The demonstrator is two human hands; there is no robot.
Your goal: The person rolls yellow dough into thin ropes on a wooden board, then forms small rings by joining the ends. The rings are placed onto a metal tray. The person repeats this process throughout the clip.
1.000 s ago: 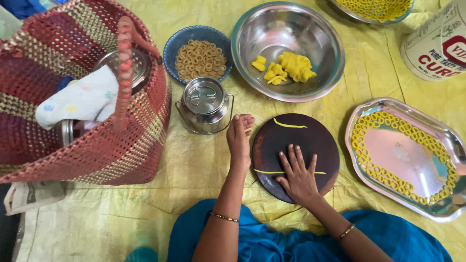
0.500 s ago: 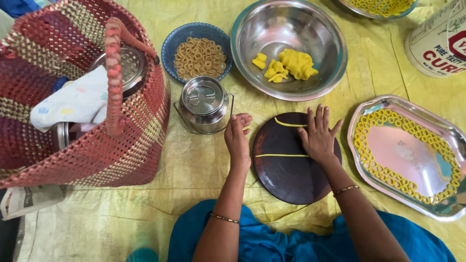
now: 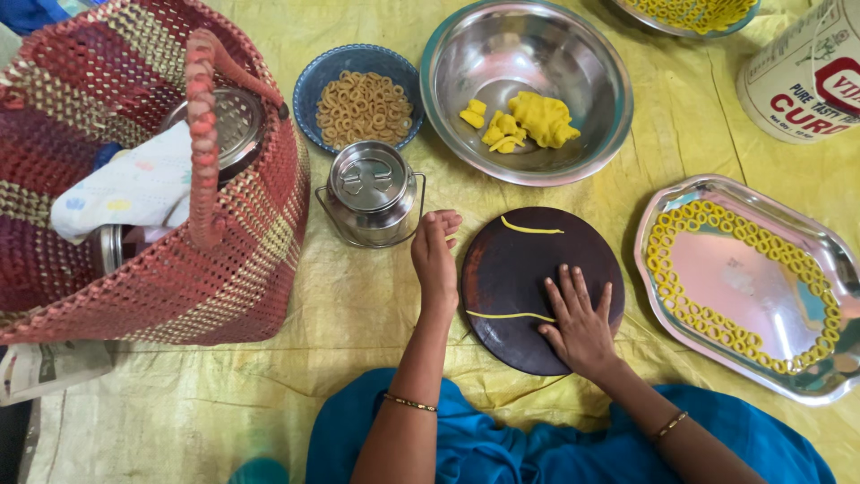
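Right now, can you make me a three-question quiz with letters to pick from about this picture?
1. Where does the right hand rest?
A. in the steel bowl
B. on the dark round board
C. on the basket

2. How many thin yellow dough strips lie on the board?
A. two
B. five
C. none

3. The small steel can is
A. tipped over
B. open
C. upright, lid on

Answers: 1 B, the palm lies flat on the board over one strip. 2 A, one near the top, one under the hand. 3 C, it stands with its lid shut.
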